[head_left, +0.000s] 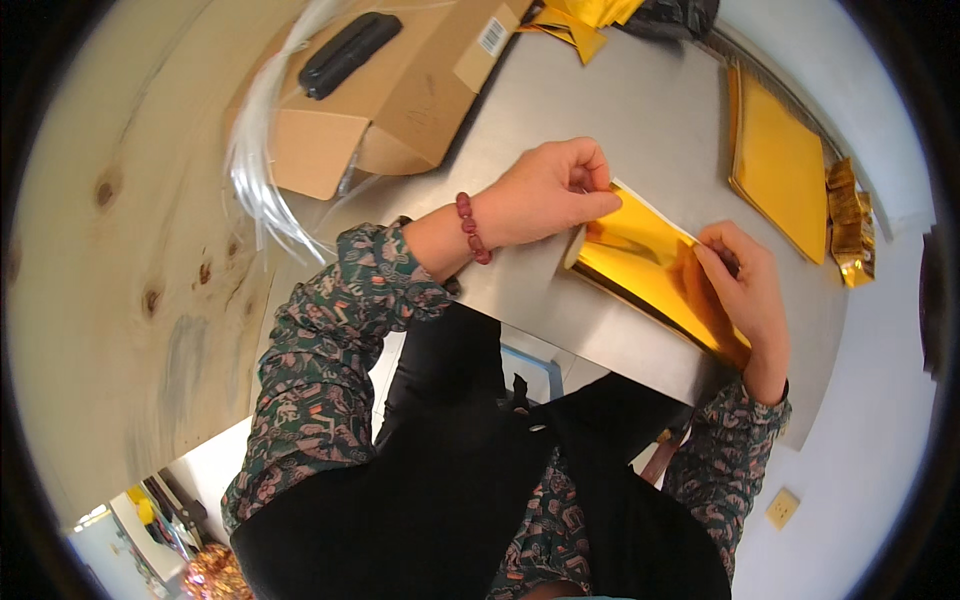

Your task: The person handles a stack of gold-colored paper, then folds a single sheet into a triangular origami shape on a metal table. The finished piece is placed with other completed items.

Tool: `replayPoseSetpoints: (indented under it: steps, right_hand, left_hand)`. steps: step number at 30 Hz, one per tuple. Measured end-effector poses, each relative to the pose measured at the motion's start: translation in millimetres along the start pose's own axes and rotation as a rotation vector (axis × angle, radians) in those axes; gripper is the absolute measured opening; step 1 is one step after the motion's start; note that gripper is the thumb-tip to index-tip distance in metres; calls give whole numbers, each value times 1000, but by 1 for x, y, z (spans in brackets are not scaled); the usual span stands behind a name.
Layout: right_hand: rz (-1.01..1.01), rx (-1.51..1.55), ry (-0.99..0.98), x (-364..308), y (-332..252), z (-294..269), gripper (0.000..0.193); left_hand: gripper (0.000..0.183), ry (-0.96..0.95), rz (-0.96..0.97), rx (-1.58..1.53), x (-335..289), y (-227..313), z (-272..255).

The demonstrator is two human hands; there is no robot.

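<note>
Gold foil (645,265), shiny and seemingly part-rolled, is at the near edge of a grey metal table (640,110), between two bare hands. At the far left stands out a pale wooden board (130,260) with dark knots. To its right, toward the top, sits a brown cardboard box (425,95), flaps at its near end folded out; what it holds is hidden. A bundle of clear strands (258,165) droops over its left side, and a black, elongated item (350,55) rests on top. Next comes the left hand (548,195), reaching in from the left, a dark red beaded bracelet (472,228) at the wrist; its thumb and index finger pinch the foil's far left corner, the other fingers curled. The foil's long axis slants from upper left to lower right, a rounded end facing left and a pale-edged side turned toward the far part of the table. The right hand (748,285) comes up from below, thumb and index finger pinching the foil's far right corner. Farther right lies a stack of flat gold sheets (785,165), a crinkled gold piece (850,225) just beside it
</note>
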State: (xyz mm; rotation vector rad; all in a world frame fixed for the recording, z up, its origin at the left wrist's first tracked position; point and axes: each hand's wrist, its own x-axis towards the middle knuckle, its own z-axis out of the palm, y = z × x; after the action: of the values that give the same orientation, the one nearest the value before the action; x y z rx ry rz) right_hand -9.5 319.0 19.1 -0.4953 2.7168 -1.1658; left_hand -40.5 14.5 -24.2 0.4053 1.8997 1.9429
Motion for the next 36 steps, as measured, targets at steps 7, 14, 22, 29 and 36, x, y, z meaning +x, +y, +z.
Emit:
replayPoseSetpoints:
  steps: [7,14,22,29,36]
  right_hand:
    - [-27,12,39,0,-2,-2,3]
    - [-70,-1,75,1,-6,-2,2]
    - [-51,26,104,-2,-4,-4,4]
    - [-85,-20,120,0,-5,-5,6]
    - [-84,36,150,-3,3,-5,8]
  left_hand:
    - [18,-20,-112,-100,2,11,-11]
    - [17,12,-112,-69,3,9,-14]
    - [19,74,-123,19,2,12,-10]
    - [16,68,-88,-11,4,9,-10]
    - [17,82,3,-34,6,1,-11]
